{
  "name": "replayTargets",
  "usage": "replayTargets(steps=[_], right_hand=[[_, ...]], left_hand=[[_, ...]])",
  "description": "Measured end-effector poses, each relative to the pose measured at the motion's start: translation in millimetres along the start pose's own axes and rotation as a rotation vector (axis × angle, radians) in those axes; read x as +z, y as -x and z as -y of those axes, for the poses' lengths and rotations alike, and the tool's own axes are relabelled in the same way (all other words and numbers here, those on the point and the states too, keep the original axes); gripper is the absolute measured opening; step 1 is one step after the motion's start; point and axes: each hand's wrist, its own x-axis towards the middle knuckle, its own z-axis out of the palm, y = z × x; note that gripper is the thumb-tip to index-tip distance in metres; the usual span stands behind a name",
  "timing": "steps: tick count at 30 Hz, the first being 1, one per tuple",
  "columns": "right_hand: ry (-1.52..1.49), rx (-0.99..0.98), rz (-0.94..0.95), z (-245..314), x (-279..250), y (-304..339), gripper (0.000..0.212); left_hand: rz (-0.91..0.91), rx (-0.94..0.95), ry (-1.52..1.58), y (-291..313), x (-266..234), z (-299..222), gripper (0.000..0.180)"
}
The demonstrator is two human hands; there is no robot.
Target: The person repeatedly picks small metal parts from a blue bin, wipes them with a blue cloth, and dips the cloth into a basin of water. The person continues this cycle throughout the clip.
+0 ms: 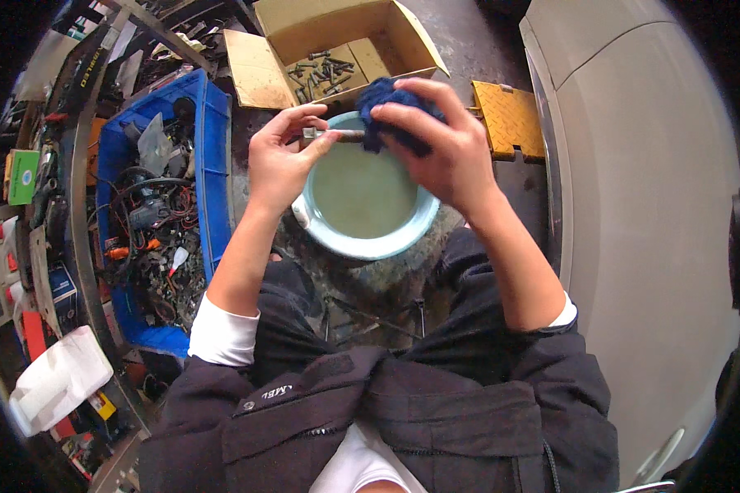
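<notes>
A metal bolt (pixel 347 134) lies level over a pale blue basin (pixel 362 246) of cloudy greenish liquid (pixel 366 193). My left hand (pixel 284 156) pinches it by the head end between thumb and fingers. In my right hand (pixel 448 144) is a bunched dark blue cloth (pixel 390 111), pressed around the bolt's other end, which it hides. Just beyond the basin stands an open cardboard box (pixel 337 90) with several dark bolts (pixel 325 74) in it.
Left of me is a blue crate (pixel 210 181) packed with cables and parts, beside a metal rack (pixel 78 189) of boxes and tools. A yellow ramp-like block (pixel 508 119) lies at the right, near a light-coloured car body (pixel 649 205).
</notes>
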Motion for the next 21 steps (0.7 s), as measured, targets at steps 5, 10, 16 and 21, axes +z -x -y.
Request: replayTargets(steps=[5, 10, 16, 21], right_hand=[[-0.168, 0.146, 0.244, 16.9, 14.3, 9.8, 0.094], [-0.303, 0.219, 0.185, 13.2, 23.0, 13.4, 0.085], [-0.381, 0.376, 0.119, 13.0, 24.9, 11.3, 0.069], [-0.541, 0.406, 0.131, 2.0, 23.8, 10.5, 0.062]], left_hand=[[0.090, 0.100, -0.089, 4.6, 7.9, -0.2, 0.052], [0.091, 0.112, 0.057, 3.2, -0.9, 4.9, 0.054], [0.160, 0.079, 0.217, 2.0, 3.4, -0.7, 0.057], [0.137, 0.035, 0.230, -1.1, 1.5, 5.5, 0.054]])
